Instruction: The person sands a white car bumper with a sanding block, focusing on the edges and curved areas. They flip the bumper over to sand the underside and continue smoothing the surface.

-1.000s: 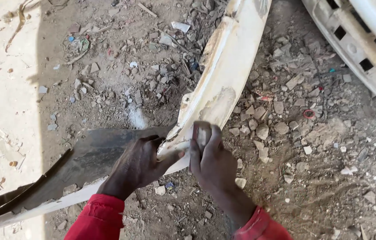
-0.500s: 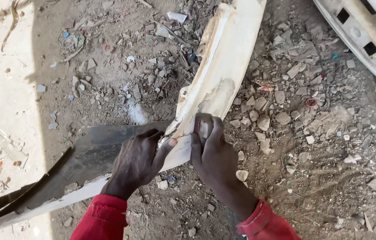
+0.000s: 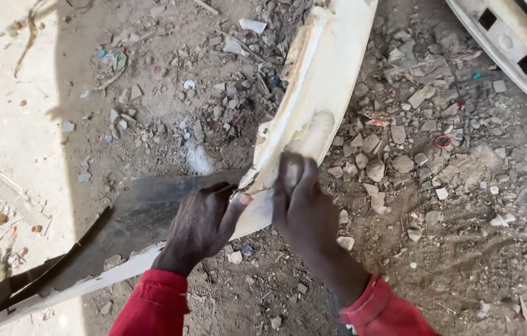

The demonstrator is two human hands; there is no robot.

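A person in red sleeves (image 3: 151, 305) works on a cracked white car bumper (image 3: 326, 81) lying across rubble-strewn dirt ground (image 3: 462, 236). The left hand (image 3: 201, 227) is closed around the bumper's lower edge, thumb pressed on the white face beside the crack. The right hand (image 3: 301, 199) lies flat, fingers together, pressing down on the painted surface just beside the left. The bumper's dark inner side (image 3: 145, 211) stretches away to the left of both hands; another white car body part (image 3: 512, 43) sits well beyond the right hand.
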